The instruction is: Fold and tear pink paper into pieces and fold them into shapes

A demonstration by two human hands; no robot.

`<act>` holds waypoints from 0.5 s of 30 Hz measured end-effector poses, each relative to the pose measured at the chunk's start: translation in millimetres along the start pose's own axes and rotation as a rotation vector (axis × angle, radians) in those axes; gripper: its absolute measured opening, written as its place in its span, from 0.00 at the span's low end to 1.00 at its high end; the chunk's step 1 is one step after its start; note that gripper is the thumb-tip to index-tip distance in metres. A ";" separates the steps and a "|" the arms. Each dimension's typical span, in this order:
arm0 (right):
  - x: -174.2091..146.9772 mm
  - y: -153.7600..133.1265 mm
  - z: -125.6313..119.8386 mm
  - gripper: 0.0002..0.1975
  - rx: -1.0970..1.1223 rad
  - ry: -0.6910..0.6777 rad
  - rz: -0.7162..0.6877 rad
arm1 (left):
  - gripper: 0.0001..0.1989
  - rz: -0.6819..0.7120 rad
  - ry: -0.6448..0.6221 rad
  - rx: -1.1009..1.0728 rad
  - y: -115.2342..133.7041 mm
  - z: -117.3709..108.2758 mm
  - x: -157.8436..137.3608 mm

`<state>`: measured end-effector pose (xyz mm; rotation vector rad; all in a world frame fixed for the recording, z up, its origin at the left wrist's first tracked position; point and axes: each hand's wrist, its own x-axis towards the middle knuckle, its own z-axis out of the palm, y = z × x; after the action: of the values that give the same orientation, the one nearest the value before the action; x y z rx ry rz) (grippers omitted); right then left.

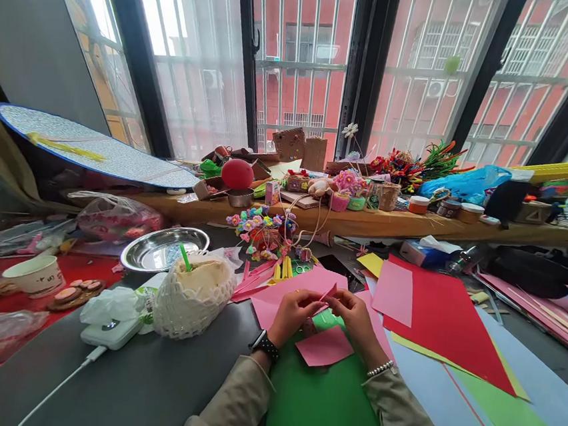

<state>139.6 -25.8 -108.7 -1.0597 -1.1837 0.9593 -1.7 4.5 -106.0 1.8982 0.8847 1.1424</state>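
My left hand [297,310] and my right hand [353,314] meet above a green mat [328,405]. Both pinch a small folded piece of pink paper [328,293] between thumbs and fingers. Under my hands, a pink paper rectangle [325,346] lies on the mat. Larger pink sheets [270,302] spread out behind and beside my hands. A pair of scissors with green handles [303,268] rests just beyond them, near yellow paper strips [283,270].
Right: a red sheet [454,323] and a light green sheet [510,412] overlap other coloured paper. Left: a coconut in white foam netting [194,298], a steel plate [132,256], a paper cup [35,276] and a cabled white device [111,334]. Crafts crowd the wooden ledge [188,212].
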 end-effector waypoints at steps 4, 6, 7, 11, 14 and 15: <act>0.5 1.9 0.2 0.11 -0.015 0.008 0.009 | 0.11 0.001 0.014 0.046 -1.5 2.5 -0.6; 1.0 2.9 0.4 0.11 -0.018 0.008 0.021 | 0.10 0.000 0.055 0.099 -3.7 2.2 -0.4; 1.2 3.3 0.4 0.11 -0.019 0.010 0.028 | 0.10 -0.003 0.088 0.133 -4.9 1.1 -0.1; 2.4 4.7 -0.2 0.10 -0.021 0.023 0.043 | 0.10 -0.033 0.281 0.294 -9.8 -12.9 3.3; 3.1 5.5 -0.7 0.10 -0.026 0.028 0.043 | 0.15 -0.072 0.438 0.405 -12.1 -30.7 7.5; 3.2 5.9 -0.8 0.10 -0.029 0.032 0.043 | 0.17 -0.078 0.479 0.434 -12.2 -35.9 8.7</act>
<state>140.6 -21.4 -113.7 -1.1232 -1.1558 0.9580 -33.5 26.3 -101.0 1.9241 1.5612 1.4775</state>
